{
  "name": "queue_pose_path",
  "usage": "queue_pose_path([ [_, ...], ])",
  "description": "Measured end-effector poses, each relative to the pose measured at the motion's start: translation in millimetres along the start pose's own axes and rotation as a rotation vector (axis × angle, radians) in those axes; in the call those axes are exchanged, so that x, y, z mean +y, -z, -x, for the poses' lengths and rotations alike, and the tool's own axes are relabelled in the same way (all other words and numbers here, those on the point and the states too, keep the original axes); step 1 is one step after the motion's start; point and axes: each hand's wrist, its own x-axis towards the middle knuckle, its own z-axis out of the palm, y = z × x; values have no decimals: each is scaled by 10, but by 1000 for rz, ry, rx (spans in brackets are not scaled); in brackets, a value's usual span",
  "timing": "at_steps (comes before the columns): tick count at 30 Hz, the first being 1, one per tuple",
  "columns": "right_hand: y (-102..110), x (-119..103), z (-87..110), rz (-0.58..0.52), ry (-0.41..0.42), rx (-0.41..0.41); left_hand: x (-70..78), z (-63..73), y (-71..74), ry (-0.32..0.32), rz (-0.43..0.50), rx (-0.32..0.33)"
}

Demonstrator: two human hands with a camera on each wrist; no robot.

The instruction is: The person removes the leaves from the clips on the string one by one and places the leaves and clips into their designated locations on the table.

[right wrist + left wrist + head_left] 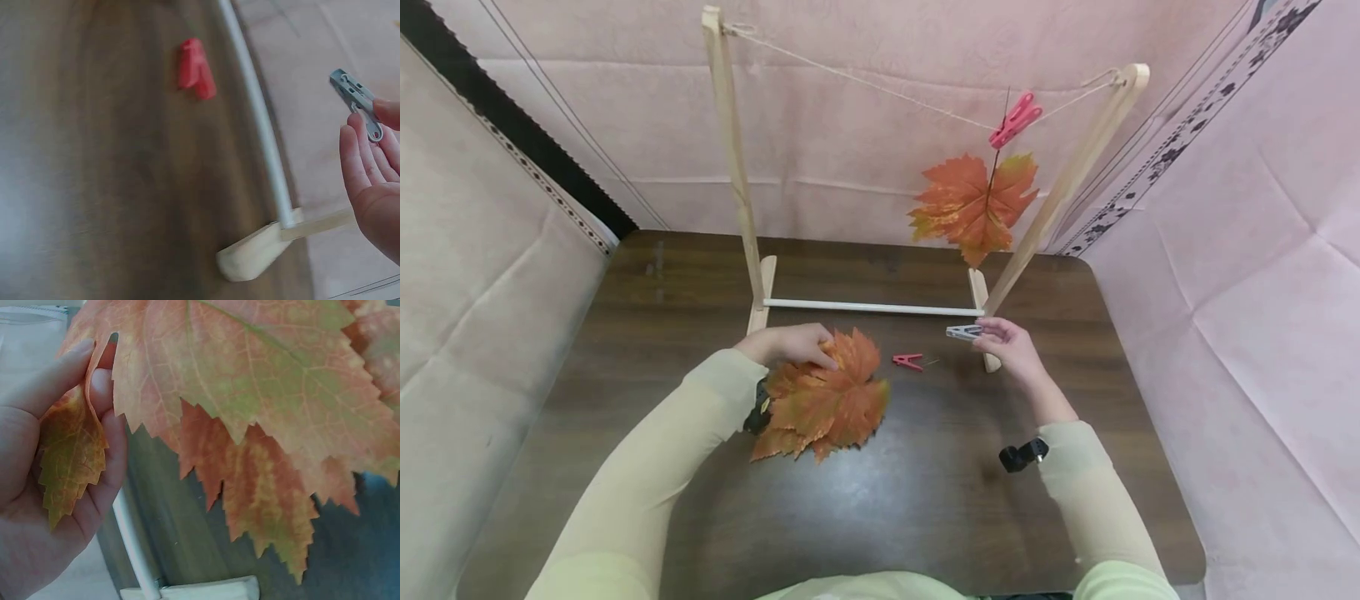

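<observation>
My left hand (pixel 797 345) pinches orange-green maple leaves (pixel 831 400) between thumb and fingers; they overlap one another over the table. In the left wrist view, part of one leaf (pixel 72 456) folds down across the palm. A grey clothespin (pixel 356 100) is held between the thumb and fingers of my right hand (pixel 1009 350), near the right foot of the wooden stand. Between the hands a red clothespin (pixel 907 362) lies on the table. Above, a pink clothespin (pixel 1015 121) holds another maple leaf (pixel 977 208) by its stem on the string.
The stand has a left wooden post (pixel 733 150), a right post (pixel 1067 183) and a white crossbar (pixel 872 307) low between them. A slack string (pixel 857 79) joins the post tops. Pale cloth (pixel 1247 275) surrounds the brown table (pixel 925 517).
</observation>
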Motion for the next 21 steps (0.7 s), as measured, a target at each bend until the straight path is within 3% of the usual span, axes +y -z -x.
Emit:
queue_pose_path([
  [9, -48, 322, -50, 12, -88, -13, -28, -183, -215, 19, -25, -77],
  [13, -72, 409, -73, 45, -115, 0, -3, -254, -325, 6, -73, -47],
  [18, -95, 530, -109, 160, -156, 14, -25, -346, -454, 50, -274, 54],
  [21, -120, 587, -121, 256, -172, 34, -38, -390, -506, 64, -347, 94],
])
